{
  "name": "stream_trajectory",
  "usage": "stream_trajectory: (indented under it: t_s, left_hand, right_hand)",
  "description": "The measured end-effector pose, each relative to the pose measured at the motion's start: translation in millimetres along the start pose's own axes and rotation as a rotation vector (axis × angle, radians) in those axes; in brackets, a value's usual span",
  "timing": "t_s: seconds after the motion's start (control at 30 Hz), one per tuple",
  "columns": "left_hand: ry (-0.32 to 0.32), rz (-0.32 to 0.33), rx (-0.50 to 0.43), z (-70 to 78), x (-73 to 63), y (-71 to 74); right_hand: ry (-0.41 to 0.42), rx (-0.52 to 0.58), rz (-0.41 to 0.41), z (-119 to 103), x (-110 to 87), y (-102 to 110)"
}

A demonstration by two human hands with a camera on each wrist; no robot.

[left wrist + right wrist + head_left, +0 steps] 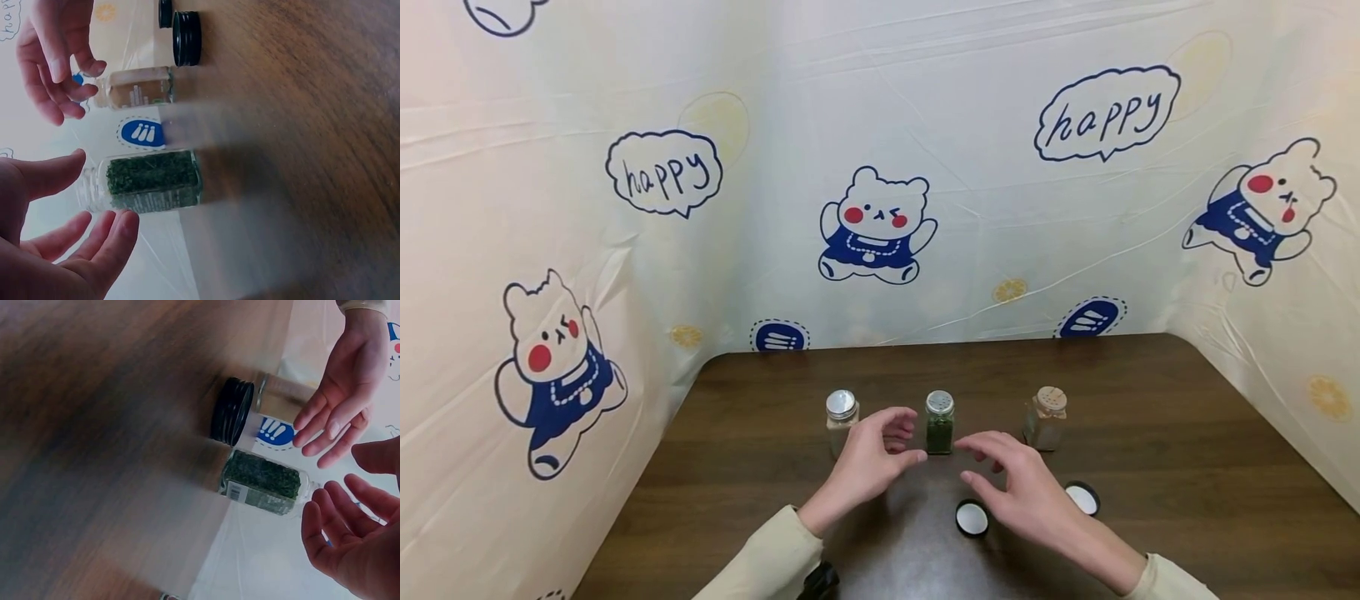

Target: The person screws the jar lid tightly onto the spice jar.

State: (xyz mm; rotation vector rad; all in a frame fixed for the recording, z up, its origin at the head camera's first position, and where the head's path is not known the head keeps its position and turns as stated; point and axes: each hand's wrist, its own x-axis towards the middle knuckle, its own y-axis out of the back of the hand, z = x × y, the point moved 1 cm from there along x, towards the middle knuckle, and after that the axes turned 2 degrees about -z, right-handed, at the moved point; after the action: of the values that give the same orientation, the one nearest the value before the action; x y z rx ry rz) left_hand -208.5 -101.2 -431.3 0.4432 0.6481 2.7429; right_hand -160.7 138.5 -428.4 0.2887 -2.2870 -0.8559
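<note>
A glass spice jar of green dried herbs (939,429) with a perforated shaker top stands upright on the table between my two hands. My left hand (880,446) is just left of it, fingers loosely bent and thumb apart. On the other side, my right hand (1018,479) reaches in with fingers spread and nothing in its grasp. In the left wrist view, the left thumb and fingers flank the neck of the herb jar (153,181). The right wrist view has the right fingertips close to the top of this jar (262,481).
A pale-filled spice jar (842,417) stands behind the left hand. Another jar with tan contents (1047,421) stands at the right. Two black lids lie on the wooden table, one near lid (972,518) and one lid (1082,498) by the right wrist. A printed curtain (880,83) surrounds the table.
</note>
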Motion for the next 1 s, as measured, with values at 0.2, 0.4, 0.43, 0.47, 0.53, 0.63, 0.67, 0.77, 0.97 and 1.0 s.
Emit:
stream_trajectory:
  t_s: [0.2,0.4,0.43,0.47,0.53,0.63,0.67,0.77,0.97,1.0]
  left_hand:
    - [0.021,-0.044,0.031,-5.1,4.0,-3.0]
    - [0.018,-0.060,0.035,-9.8,10.0,-4.8]
    - [0.021,-0.063,0.038,-10.5,11.2,-5.1]
    - [0.025,-0.066,0.041,-11.6,12.3,-5.5]
    - [0.030,-0.073,0.048,-13.6,14.2,-6.4]
    - [0.040,-0.079,0.046,-16.8,16.5,-7.6]
    - [0.045,-0.081,0.046,-18.0,17.2,-8.0]
    - [0.051,-0.083,0.042,-20.6,19.0,-8.4]
    - [0.054,-0.096,0.053,-25.2,24.5,-9.0]
    - [0.056,-0.099,0.057,-25.9,25.5,-9.1]
  right_hand:
    - [-0.014,-0.006,-0.033,2.2,-2.3,-0.6]
    - [-0.035,-0.004,-0.087,5.4,-3.3,-1.9]
    - [-0.041,-0.001,-0.099,5.8,-3.6,-2.1]
    - [-0.047,0.002,-0.111,6.1,-4.1,-2.3]
    - [-0.060,0.009,-0.131,6.6,-5.2,-2.7]
    - [-0.060,0.013,-0.143,7.1,-6.5,-3.3]
    - [-0.056,0.013,-0.143,7.3,-6.8,-3.5]
    - [-0.031,0.005,-0.136,8.1,-7.7,-4.1]
    - [-0.017,-0.001,-0.164,10.0,-10.0,-5.1]
    - [-0.016,-0.003,-0.170,10.2,-10.2,-5.0]
